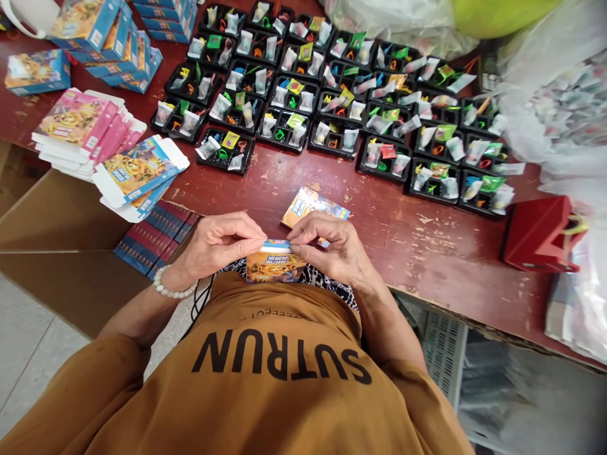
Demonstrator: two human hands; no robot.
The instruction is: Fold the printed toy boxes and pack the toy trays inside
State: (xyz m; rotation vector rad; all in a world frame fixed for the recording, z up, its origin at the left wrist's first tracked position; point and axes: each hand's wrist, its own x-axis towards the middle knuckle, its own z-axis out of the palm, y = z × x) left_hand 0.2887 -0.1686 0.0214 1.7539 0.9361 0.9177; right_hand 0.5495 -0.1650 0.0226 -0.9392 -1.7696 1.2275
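Note:
Close to my body, at the table's front edge, I hold a small blue and orange cardboard box [274,265] between both hands. My left hand [225,243] pinches the left end of its upper edge, thumb against fingertips. My right hand [327,246] pinches the right end of that same edge. A blue strip of the box's flap shows between the two sets of fingertips. Just beyond my right hand, a second printed box [310,205] lies on the red table, partly covered by that hand.
Black trays [225,151] with small packets fill the table's back. Flat pink cartons [78,126], blue cartons [142,167] and stacked blue boxes [90,28] are at left. An open carton [57,221] below holds packed boxes [156,237]. A red holder [535,234] stands right, near plastic bags [564,101].

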